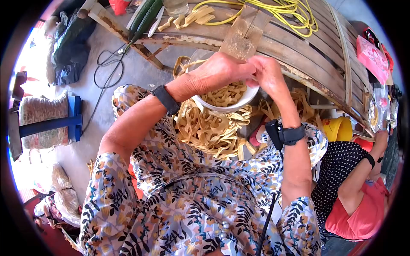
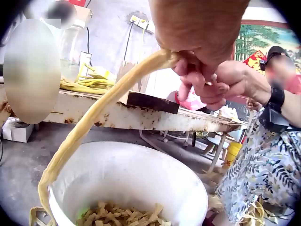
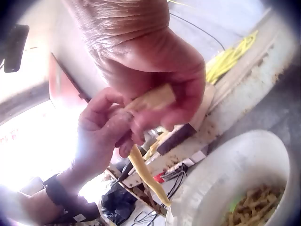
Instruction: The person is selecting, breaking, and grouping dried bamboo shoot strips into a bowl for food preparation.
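Note:
My left hand (image 1: 220, 72) grips a long yellow-tan fibrous strip (image 2: 101, 106), which hangs from it in an arc to the rim of a white bucket (image 2: 136, 157). Against it, my right hand (image 1: 271, 77) has its fingers curled around the strip's short flat end (image 3: 162, 96). The two hands meet above the bucket, fingertips overlapping in the right wrist view. Short cut pieces (image 2: 124, 214) of the same tan material lie in the bucket's bottom. A heap of long strips (image 1: 209, 128) is on the floor between the knees.
A slatted bench (image 1: 294, 55) with a rusty edge runs beyond the bucket, bearing a wooden board (image 1: 243, 38), yellow cable (image 1: 299, 19) and long green vegetables (image 1: 147, 19). Another person (image 1: 358, 200) sits at the right near a yellow bucket (image 1: 337, 129). A black cord (image 1: 106, 72) lies on the floor.

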Available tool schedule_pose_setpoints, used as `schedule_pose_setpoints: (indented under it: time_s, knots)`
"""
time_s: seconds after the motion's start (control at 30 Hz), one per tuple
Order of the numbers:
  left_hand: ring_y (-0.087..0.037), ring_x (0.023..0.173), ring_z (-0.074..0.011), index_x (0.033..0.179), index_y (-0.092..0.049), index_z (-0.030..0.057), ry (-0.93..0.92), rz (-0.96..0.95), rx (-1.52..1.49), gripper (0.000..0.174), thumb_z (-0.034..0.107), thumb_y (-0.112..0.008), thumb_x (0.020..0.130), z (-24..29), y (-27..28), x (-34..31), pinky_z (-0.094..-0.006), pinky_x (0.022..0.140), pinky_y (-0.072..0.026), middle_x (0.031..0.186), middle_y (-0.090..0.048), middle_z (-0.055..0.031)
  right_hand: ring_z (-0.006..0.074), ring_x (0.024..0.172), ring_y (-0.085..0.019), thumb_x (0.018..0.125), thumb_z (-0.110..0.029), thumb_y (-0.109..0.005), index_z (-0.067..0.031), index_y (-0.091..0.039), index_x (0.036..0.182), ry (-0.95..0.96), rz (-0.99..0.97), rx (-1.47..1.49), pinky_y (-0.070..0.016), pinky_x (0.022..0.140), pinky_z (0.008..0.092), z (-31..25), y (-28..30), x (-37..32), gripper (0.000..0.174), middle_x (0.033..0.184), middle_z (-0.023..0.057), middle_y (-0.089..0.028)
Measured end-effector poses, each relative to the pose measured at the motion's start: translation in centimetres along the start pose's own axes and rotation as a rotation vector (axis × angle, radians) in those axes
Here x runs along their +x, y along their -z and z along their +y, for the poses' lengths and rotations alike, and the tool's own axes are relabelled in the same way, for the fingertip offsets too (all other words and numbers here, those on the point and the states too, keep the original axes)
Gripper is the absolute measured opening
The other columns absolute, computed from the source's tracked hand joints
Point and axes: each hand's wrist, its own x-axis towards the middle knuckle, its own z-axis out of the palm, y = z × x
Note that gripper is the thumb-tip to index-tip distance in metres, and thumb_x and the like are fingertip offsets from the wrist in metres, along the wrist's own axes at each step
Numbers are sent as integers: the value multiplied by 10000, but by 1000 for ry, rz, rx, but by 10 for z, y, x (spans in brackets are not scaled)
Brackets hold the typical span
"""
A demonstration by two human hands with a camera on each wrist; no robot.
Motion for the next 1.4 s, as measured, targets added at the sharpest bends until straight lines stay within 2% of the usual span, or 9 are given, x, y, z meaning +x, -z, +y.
schedule_pose_setpoints:
  time_s: [0.2,0.3,0.4,0.57,0.77,0.9,1.03,1.17,1.4]
  knots:
    - [-578,669,-138,877,-594,34,300,-163,-455,139,134,-601,781,-34,2,-21,-260,630,-465,741,-609,-66,36,398,-390,802,-137,-579,6,-647,736,-238,-68,-189,-305,388,193,5,4,-19,171,509,-7,-513]
    - [-565,730,-94,930,-596,7,321,-207,-652,157,129,-547,843,-41,11,-24,-232,683,-463,801,-603,-19,12,391,-358,808,-228,-604,-14,-643,885,-376,-447,259,-293,391,181,-11,-6,-36,230,541,-31,-520]
    - [-519,679,-79,955,-586,10,309,-131,-689,217,185,-474,895,-31,14,-19,-200,637,-430,769,-562,2,11,413,-342,824,-299,-586,17,-564,1043,-149,-515,585,-271,395,165,-18,-7,-36,385,506,-66,-441]
    - [-317,419,-8,962,-530,5,489,-210,-1762,317,309,-474,890,-30,-14,-11,-158,457,-303,567,-432,44,12,480,-421,812,-245,-604,-6,-551,1092,90,-146,317,-334,442,162,-36,-2,-25,372,556,-47,-501]
    - [-380,460,-23,992,-536,-21,515,-399,-2010,403,351,-542,837,-9,-42,-16,-157,468,-337,658,-500,12,18,505,-499,752,-171,-678,-28,-598,1028,1,-84,-37,-378,431,174,-41,-12,-29,321,674,-9,-573]
    - [-418,481,-39,969,-549,-15,591,-25,-1812,293,259,-522,867,-2,-37,-10,-162,452,-364,690,-542,-24,184,668,-565,704,-182,-675,-78,-625,965,686,285,-597,-445,593,269,-12,-10,-12,285,799,37,-585]
    - [-507,530,-60,980,-560,-3,725,291,-1172,239,193,-444,906,-2,-22,0,-176,460,-408,742,-584,-59,225,692,-560,690,-187,-665,-82,-642,905,490,484,-633,-438,610,295,-18,-19,-19,240,759,44,-597]
    - [-567,601,-82,965,-567,-13,620,323,-982,277,231,-449,905,-1,-21,-4,-181,496,-442,712,-591,-52,229,556,-567,693,-184,-669,-31,-649,805,-50,183,-204,-415,511,289,-3,-10,-11,190,678,84,-612]
    - [-517,541,-91,834,-585,-12,497,131,-341,362,332,-481,877,2,-21,-5,-228,481,-418,622,-567,-38,246,742,-577,663,-93,-636,-35,-640,772,258,438,-685,-452,650,288,5,-27,-17,123,807,56,-627]
